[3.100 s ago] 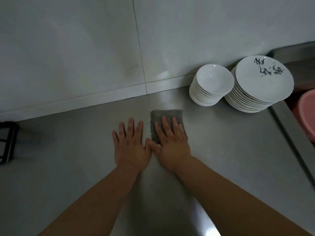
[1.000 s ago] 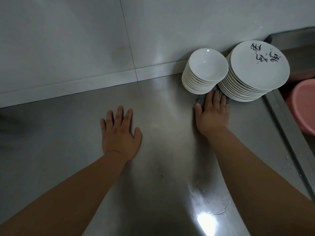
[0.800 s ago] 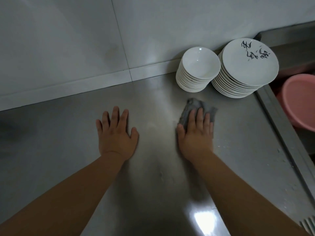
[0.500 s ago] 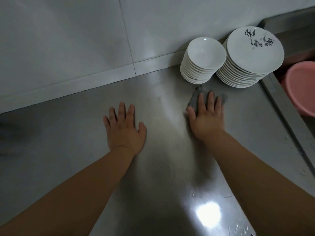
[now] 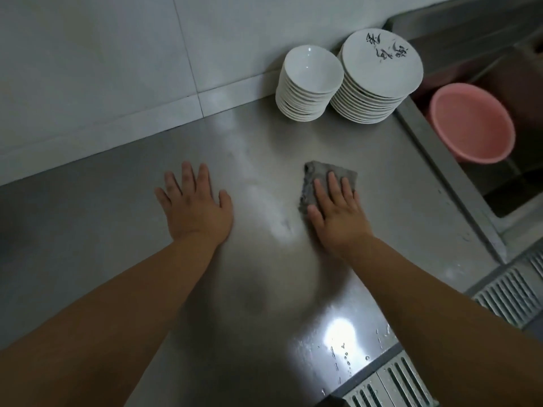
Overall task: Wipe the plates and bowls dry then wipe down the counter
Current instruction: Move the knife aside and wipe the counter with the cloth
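Right hand (image 5: 338, 210), fingers flat & together, presses fuzzy grey square cloth (image 5: 326, 179) onto smooth brushed-steel counter (image 5: 117, 230); left hand (image 5: 195, 205) flat w/ fingers slightly spread, nr glossy white round bowl stack (image 5: 305, 83).

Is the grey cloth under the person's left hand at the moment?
No, the grey cloth lies under the right hand; the left hand rests flat on the bare counter.

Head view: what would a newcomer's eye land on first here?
First, the two bare hands pressed flat on the steel counter: the left hand empty, the right hand on a grey cloth. Next, the white stack of bowls and the stack of plates, side by side against the back wall; the top plate bears black brush marks. The pink basin in the sink at right is the only strong colour.
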The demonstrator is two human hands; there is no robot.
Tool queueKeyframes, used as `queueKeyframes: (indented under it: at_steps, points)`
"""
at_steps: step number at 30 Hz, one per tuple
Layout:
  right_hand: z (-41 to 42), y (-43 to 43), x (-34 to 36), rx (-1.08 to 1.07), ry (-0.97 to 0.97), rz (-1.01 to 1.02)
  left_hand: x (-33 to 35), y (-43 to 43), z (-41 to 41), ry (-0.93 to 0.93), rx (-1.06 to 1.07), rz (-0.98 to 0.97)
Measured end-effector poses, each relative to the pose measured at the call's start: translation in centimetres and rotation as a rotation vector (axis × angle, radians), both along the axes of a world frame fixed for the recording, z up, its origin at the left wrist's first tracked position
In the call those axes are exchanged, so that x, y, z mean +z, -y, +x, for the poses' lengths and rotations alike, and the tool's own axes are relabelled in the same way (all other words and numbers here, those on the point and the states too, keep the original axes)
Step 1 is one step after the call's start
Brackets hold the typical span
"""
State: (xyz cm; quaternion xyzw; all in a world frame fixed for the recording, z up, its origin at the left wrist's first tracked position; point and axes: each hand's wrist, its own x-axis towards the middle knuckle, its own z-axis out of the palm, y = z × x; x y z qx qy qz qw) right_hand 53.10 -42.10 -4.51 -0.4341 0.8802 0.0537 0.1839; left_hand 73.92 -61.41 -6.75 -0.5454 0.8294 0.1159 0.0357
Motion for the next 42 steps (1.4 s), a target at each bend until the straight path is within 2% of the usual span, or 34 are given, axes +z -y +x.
queueKeyframes:
  at_steps: [2, 4, 6, 9, 12, 13, 15, 19, 22, 24, 25, 28, 31, 33, 37, 40, 42]
  points:
    - [0.5, 1.0, -0.2, -0.143, 0.026, 0.004, 0.0, 0.0, 0.0, 0.0, -0.005, 0.007]
    - [3.3, 2.4, 0.0, -0.134, 0.1, -0.014, 0.1, 0.0, 0.0, -0.021, -0.001, 0.014]
    - [7.7, 2.7, 0.0, 0.023, 0.137, -0.044, 0.0, 0.1, 0.4, -0.108, -0.014, 0.004]
    - [14.3, 1.5, -0.2, 0.246, 0.172, -0.051, -0.3, 0.1, 1.5, -0.408, -0.085, -0.023]
    - [16.4, -0.2, -0.3, 0.367, 0.184, -0.04, -0.1, 0.1, 2.4, -0.614, -0.129, 0.014]
    - [15.6, -0.7, -0.2, 0.396, 0.167, -0.032, 0.3, -0.2, 2.9, -0.6, -0.149, 0.02]
    - [13.1, -1.9, 0.2, 0.376, 0.09, -0.022, 1.5, -1.8, 4.3, -0.459, -0.219, 0.013]
    - [7.7, -4.4, 0.2, 0.088, 0.019, 0.014, 1.9, -7.2, 10.5, -0.115, -0.327, 0.029]
    - [8.7, -3.6, 0.4, -0.099, 0.062, 0.004, 1.1, -10.9, 14.8, 0.024, -0.288, 0.013]
    - [11.9, -2.4, 0.7, -0.124, 0.114, -0.006, 0.7, -12.5, 16.2, 0.047, -0.26, 0.024]
    - [14.1, -2.3, 0.6, -0.064, 0.131, -0.017, 0.5, -12.9, 16.5, 0.044, -0.256, 0.018]
    - [20.4, -4.1, 0.6, 0.269, 0.182, -0.033, 0.0, -13.2, 16.7, 0.026, -0.256, 0.002]
    - [20.6, -7.7, 0.0, 0.487, 0.172, -0.021, -0.1, -13.1, 16.4, 0.019, -0.244, -0.004]
    - [18.0, -9.4, -0.4, 0.412, 0.126, -0.024, 0.0, -13.2, 16.3, 0.031, -0.24, -0.003]
    - [11.8, -11.4, -0.3, 0.074, 0.013, 0.03, -0.1, -13.2, 16.4, 0.026, -0.237, -0.006]
    - [12.0, -10.5, 0.4, -0.138, 0.057, 0.021, -0.2, -13.3, 16.4, 0.015, -0.235, -0.009]
    - [14.7, -9.5, 0.4, -0.143, 0.093, 0.018, -0.1, -13.4, 16.4, 0.006, -0.235, -0.008]
